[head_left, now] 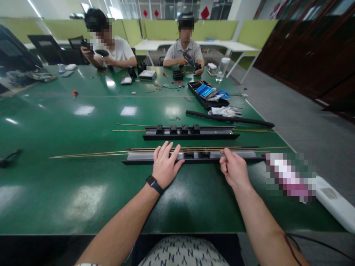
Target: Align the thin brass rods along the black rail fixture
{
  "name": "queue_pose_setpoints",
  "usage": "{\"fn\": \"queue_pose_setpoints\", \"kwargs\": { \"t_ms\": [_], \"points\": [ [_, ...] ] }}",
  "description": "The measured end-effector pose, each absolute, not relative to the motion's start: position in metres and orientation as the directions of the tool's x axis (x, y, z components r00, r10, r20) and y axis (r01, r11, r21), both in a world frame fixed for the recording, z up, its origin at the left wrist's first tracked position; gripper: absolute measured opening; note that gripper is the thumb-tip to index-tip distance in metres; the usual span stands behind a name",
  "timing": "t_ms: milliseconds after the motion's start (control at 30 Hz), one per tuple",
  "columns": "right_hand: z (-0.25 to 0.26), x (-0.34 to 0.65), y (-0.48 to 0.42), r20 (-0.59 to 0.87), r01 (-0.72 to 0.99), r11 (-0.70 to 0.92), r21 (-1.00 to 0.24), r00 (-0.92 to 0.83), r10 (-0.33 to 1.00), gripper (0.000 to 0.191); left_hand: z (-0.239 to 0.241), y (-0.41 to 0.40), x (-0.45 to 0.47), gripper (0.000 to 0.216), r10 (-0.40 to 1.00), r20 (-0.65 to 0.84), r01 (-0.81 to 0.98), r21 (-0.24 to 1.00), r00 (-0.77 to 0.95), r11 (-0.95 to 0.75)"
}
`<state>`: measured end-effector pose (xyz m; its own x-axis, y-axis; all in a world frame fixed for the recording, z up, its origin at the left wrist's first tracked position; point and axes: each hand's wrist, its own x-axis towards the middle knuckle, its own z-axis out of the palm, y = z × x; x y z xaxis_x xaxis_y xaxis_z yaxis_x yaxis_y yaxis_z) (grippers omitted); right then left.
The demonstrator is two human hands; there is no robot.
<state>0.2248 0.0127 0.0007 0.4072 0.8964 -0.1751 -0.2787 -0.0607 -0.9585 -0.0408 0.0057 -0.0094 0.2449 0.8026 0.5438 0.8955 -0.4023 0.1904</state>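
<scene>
Across the near black channel (138, 161) with a pale inner strip lie several thin brass-coloured rods (91, 153). My left hand (165, 165) rests over this channel with fingers stretched out and slightly spread, touching the rods. Small black blocks (205, 152) sit in the channel between my hands. Toward the channel's right part, my right hand (234, 167) is closed in a pinch; what its fingertips hold is too small to make out. Behind lies a second black channel (191, 137), with several black blocks (173, 129) in it and thin rods reaching past both ends.
A long black bar (249, 121), white gloves (226, 111) and a black tray (198, 95) lie at the back right. On the right edge is a white device (334, 199). Two people (184, 51) sit across the green table (83, 199), handling tools.
</scene>
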Motion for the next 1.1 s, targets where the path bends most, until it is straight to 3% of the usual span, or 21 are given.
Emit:
{"fn": "queue_pose_setpoints", "kwargs": {
  "t_ms": [133,367,533,733,933,1100],
  "points": [
    [0.0018,0.2212,0.0117,-0.204,-0.245,-0.129,-0.961,0.307,0.93,0.048,-0.0089,0.0052,-0.0403,0.051,0.806,0.539,0.895,0.193,0.245,-0.402],
    [0.0024,0.2227,0.0117,-0.196,-0.309,-0.073,-0.948,0.388,0.9,0.043,-0.0084,0.0056,-0.0405,0.051,0.806,0.539,0.895,0.193,0.246,-0.402],
    [0.0011,0.219,0.0107,-0.199,-0.267,-0.125,-0.956,0.269,0.942,0.046,-0.0083,0.0054,-0.0408,0.051,0.803,0.544,0.894,0.195,0.243,-0.403],
    [0.0009,0.2214,0.0111,-0.197,-0.333,-0.074,-0.94,0.354,0.914,0.04,-0.0092,0.006,-0.0418,0.051,0.804,0.54,0.889,0.202,0.248,-0.41],
    [0.0024,0.2188,0.0109,-0.198,-0.3,-0.116,-0.947,0.259,0.945,0.044,-0.0096,0.0057,-0.0419,0.051,0.804,0.541,0.89,0.204,0.246,-0.409],
    [0.0029,0.2217,0.011,-0.212,-0.354,-0.078,-0.932,0.357,0.91,0.04,-0.009,0.006,-0.0421,0.052,0.804,0.541,0.891,0.199,0.247,-0.408]
  ]
}}
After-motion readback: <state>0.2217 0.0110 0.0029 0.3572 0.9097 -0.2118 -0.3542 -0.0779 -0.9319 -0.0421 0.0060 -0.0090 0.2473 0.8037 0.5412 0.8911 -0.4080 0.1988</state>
